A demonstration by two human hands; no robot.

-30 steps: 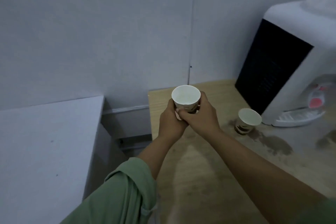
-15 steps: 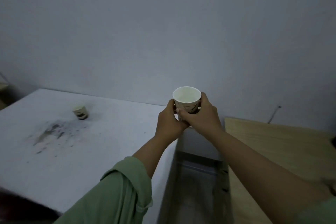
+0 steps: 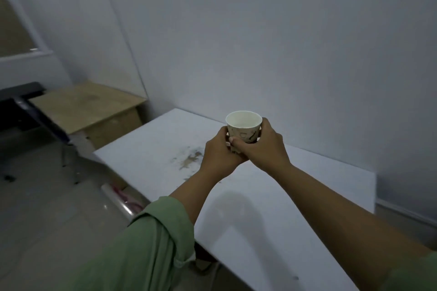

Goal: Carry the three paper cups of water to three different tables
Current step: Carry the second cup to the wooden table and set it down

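I see the paper cup [image 3: 244, 126] held upright in the air above the white table [image 3: 272, 208]. My left hand [image 3: 218, 155] and right hand [image 3: 262, 146] both wrap it, fingers curled tight around its lower wall. A brownish stain [image 3: 189, 159] marks the tabletop; a wooden desk [image 3: 87, 106] stands well apart, at far left.

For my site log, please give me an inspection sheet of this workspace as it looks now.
Surface: white table against the wall, with a brownish stain near its far end.
Job's things: one paper cup, upright, held above the white table; water level cannot be told.
Clutter: pink-and-white roll on the floor.
Grippers: left hand and right hand both wrap the cup.
Cables: nothing seen.
Surroundings: wooden table at the left, dark chair beside it, plain grey walls.
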